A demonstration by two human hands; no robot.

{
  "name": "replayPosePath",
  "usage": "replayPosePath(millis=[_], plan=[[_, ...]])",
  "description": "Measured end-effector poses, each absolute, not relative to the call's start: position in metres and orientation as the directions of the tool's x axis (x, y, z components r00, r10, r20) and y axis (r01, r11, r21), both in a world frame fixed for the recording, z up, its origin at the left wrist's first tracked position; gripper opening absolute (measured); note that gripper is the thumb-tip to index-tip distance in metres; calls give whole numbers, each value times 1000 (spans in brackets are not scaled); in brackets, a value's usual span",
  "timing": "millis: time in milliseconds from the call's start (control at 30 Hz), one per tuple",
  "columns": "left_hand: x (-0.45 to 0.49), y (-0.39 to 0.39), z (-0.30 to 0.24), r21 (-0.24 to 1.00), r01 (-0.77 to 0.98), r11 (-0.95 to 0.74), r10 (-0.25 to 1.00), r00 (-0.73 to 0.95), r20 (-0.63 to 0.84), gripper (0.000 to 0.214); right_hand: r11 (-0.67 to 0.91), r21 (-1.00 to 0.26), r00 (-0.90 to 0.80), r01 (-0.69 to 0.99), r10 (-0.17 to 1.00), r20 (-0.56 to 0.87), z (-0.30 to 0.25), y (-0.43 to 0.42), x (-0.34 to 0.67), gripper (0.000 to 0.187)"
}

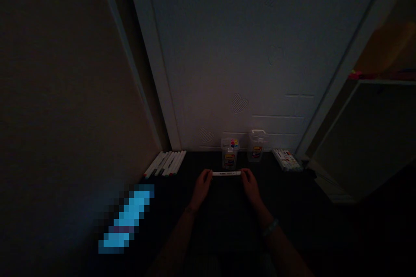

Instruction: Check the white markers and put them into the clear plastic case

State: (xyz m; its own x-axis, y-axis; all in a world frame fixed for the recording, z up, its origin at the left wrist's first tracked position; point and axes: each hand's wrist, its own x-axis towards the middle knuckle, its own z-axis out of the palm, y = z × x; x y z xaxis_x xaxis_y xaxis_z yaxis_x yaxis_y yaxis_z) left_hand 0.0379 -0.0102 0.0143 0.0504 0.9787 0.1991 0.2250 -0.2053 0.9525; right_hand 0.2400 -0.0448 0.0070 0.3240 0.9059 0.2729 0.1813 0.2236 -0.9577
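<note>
A white marker pen (226, 173) lies level between my two hands, just above or on the dark table; I cannot tell which. My left hand (204, 180) pinches its left end, and my right hand (248, 181) grips its right end. Dark print shows along the barrel. Right behind the marker stands a clear plastic box (229, 154) with a label and several coloured marker ends at its top. To its right is a second clear box (256, 147) with a white handle and a similar label.
On the left, several white markers (167, 163) lie in a row on the dark table (227, 216). A stack of markers (286, 160) lies at the right. A bright blue pixelated patch (126, 218) covers something at the left. A pale panel with hearts (227, 52) rises behind.
</note>
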Motion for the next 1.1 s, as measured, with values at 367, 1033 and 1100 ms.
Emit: replayPosePath(millis=[367, 1033, 1100], plan=[[37, -8, 10, 950, 207, -233, 972, 76, 221, 38, 237, -958, 314, 163, 908, 278, 8, -45, 241, 29], [37, -5, 6, 947, 225, -230, 973, 82, 217, 37, 228, -960, 315, 160, 910, 269, 9, -46, 241, 30], [37, -5, 6, 945, 207, -255, 966, 90, 241, 35, 232, -958, 318, 166, 908, 275, 9, -47, 241, 29]])
